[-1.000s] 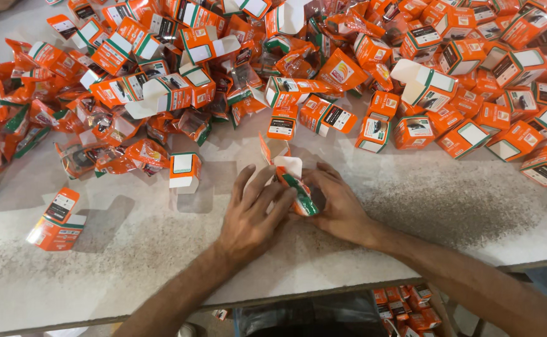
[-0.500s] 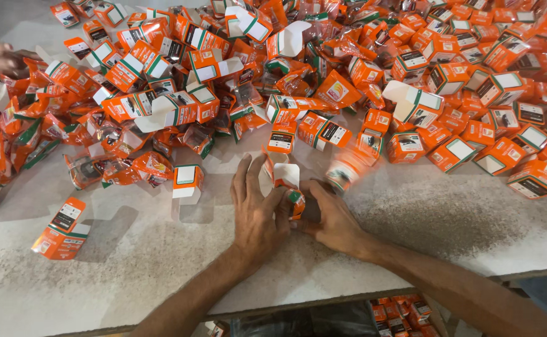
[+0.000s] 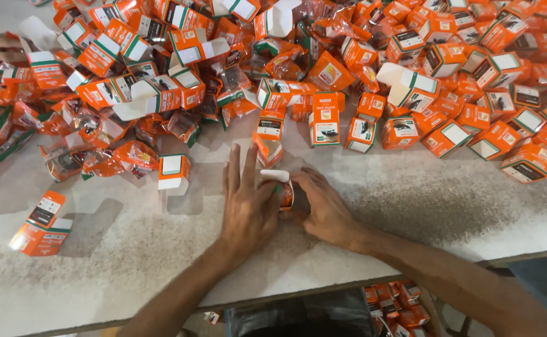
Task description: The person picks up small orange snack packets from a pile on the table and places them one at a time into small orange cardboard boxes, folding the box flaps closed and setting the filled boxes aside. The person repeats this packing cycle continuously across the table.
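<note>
While a great heap of small orange cartons [image 3: 348, 56] is spreading across the far half of the speckled white table [image 3: 123, 249], a person is pressing both hands around one small orange-and-white carton [image 3: 284, 189] near the table's front edge. The left hand [image 3: 248, 203] is lying mostly flat, fingers stretched toward the heap, its thumb side touching the carton. The right hand [image 3: 324, 206] is curling in from the other side, fingers bent against the carton, so the little box is sitting pinched between the two hands. Its white flap is standing open at the top. Just beyond the fingertips, an upright carton [image 3: 268, 138] is standing at the edge of the heap. To the left, a single carton with a white top [image 3: 175, 172] is sitting apart, and another one [image 3: 41, 216] is lying on its side well off to the left. Under the table's front edge, more orange cartons [image 3: 397, 304] are showing.
</note>
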{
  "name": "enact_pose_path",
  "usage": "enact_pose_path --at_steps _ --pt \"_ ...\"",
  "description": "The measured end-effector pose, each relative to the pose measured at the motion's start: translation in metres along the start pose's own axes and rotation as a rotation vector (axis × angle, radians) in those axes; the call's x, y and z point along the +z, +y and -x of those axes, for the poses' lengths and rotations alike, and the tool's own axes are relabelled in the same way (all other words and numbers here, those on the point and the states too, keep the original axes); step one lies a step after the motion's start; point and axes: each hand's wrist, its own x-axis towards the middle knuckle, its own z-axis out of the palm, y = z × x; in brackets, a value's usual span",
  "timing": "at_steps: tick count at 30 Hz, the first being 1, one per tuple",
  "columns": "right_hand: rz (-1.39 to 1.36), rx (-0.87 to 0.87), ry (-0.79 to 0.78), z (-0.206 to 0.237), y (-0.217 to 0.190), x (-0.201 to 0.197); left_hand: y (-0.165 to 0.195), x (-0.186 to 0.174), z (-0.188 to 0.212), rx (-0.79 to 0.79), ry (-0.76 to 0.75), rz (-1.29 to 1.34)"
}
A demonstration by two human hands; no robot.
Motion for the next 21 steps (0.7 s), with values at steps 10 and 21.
enact_pose_path --at_steps 10,21 --pt "-0.054 0.122 0.026 0.008 0.008 0.007 -0.015 0.024 -0.001 -0.727 -0.105 0.657" --pt "0.247 -0.147 0.040 0.007 0.006 0.008 -0.045 -0.007 -0.005 -0.820 -0.325 1.237"
